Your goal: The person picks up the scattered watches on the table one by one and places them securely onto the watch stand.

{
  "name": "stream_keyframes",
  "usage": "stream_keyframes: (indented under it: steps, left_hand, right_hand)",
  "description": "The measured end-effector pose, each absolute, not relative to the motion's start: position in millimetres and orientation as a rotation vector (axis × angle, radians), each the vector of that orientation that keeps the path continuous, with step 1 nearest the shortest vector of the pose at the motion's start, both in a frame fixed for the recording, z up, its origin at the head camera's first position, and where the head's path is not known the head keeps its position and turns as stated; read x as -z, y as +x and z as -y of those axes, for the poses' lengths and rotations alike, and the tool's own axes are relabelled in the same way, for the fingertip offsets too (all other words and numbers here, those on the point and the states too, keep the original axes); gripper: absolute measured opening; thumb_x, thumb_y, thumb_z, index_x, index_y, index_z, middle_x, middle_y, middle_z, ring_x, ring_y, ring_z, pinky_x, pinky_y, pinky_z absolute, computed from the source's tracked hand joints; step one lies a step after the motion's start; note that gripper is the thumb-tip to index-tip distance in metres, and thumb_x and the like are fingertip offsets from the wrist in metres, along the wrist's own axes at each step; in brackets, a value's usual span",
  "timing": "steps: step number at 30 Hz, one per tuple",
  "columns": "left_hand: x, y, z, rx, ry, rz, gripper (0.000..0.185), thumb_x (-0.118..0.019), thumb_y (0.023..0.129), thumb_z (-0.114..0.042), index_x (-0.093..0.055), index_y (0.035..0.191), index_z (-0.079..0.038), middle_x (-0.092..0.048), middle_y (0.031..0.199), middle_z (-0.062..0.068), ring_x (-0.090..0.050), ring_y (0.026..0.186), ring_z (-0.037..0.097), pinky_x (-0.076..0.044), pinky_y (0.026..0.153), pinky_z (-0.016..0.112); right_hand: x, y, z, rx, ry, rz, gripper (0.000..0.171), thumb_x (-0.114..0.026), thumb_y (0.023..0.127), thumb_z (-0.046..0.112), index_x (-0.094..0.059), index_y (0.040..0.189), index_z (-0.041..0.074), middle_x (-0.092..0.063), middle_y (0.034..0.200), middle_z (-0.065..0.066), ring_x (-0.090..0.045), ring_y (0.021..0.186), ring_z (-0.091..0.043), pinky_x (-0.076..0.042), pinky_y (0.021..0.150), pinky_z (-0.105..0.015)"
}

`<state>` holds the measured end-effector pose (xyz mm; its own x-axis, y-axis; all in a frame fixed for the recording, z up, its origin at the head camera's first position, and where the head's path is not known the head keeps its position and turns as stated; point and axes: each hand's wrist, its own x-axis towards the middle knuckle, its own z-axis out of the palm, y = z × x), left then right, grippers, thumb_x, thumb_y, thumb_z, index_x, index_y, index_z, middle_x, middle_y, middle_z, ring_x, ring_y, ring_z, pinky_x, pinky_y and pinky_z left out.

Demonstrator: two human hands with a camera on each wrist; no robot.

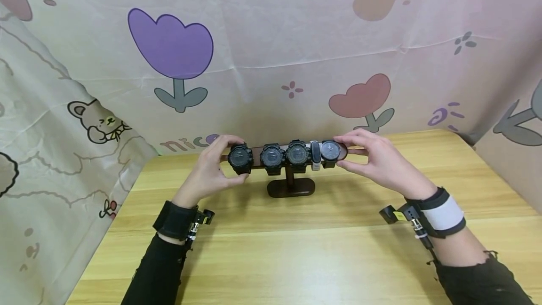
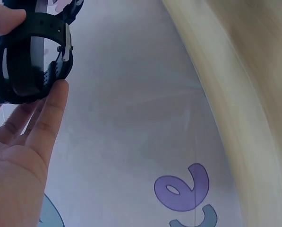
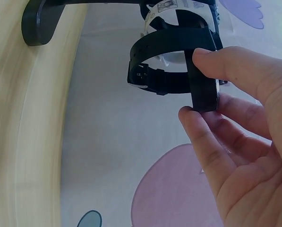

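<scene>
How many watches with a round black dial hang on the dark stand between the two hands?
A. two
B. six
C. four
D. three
C. The head view shows four round black watches in a row on the stand's bar, with one narrow white band between the third and the fourth; the left hand grips the first and the right hand the last.

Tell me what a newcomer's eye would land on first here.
First, the row of watches on the dark T-shaped stand at the middle of the wooden table. The left hand grips the leftmost black watch, the right hand pinches the rightmost watch. Behind hangs a cloth with a purple tulip.
</scene>
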<state>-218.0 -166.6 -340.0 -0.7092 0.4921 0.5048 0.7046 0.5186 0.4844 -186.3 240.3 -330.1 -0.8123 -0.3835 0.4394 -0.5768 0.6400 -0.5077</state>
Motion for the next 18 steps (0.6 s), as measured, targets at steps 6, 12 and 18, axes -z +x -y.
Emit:
stream_keyframes:
  steps: [6, 12, 18]
  left_hand:
    - [342, -220, 160, 0.979, -1.047, 2.451, 0.074, -0.095, 0.073, -0.008, -0.059, 0.138, -0.008, -0.065, 0.133, 0.012, -0.064, 0.12, 0.026, -0.064, 0.097, 0.039]
    - [344, -221, 157, 0.966, -1.046, 2.451, 0.074, -0.095, 0.072, -0.011, -0.059, 0.137, -0.009, -0.065, 0.132, 0.009, -0.064, 0.117, 0.023, -0.064, 0.095, 0.042]
    - [346, -221, 155, 0.983, -1.044, 2.463, 0.073, -0.094, 0.074, -0.012, -0.059, 0.138, -0.008, -0.065, 0.132, 0.01, -0.065, 0.116, 0.023, -0.065, 0.093, 0.039]
  right_hand:
    - [331, -187, -240, -0.951, 0.775, 2.568, 0.051, -0.087, 0.089, 0.005, -0.07, 0.137, 0.003, -0.068, 0.121, -0.009, -0.075, 0.112, -0.032, -0.062, 0.095, -0.041]
    - [331, -187, -240, -0.959, 0.778, 2.57, 0.051, -0.087, 0.089, 0.005, -0.07, 0.137, 0.002, -0.068, 0.122, -0.009, -0.076, 0.113, -0.034, -0.062, 0.094, -0.041]
    - [332, -187, -241, -0.96, 0.777, 2.571, 0.051, -0.087, 0.089, 0.005, -0.07, 0.137, 0.002, -0.068, 0.123, -0.009, -0.075, 0.114, -0.032, -0.062, 0.095, -0.041]
